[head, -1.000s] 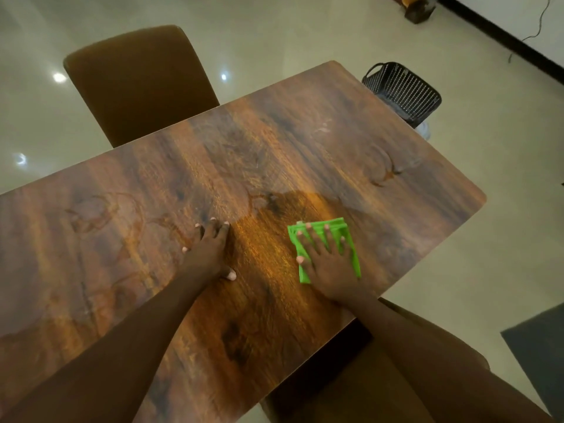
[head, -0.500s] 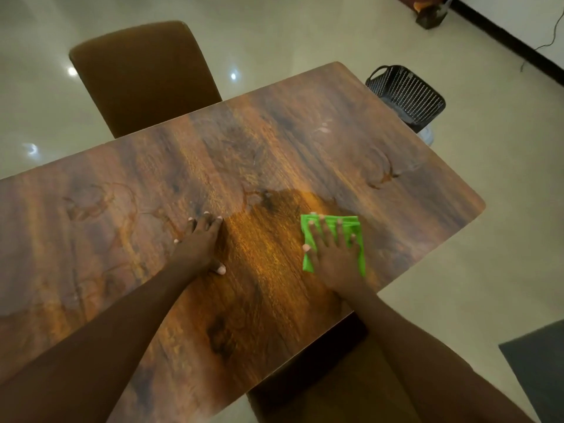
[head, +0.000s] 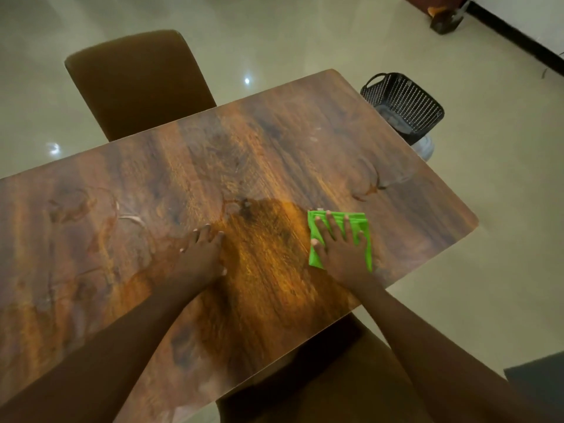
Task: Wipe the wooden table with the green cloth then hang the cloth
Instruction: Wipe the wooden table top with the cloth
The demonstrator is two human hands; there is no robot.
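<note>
Right hand [head: 343,253] flat on one green cloth [head: 360,222]

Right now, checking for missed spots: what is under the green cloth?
The green cloth lies folded flat on the wooden table, with the right hand spread on top. The wood beneath it is covered, so any marks there cannot be seen.

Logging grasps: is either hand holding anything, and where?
Right hand presses flat on the folded green cloth, covering its middle. Left hand lies bare on the wooden table.
</note>
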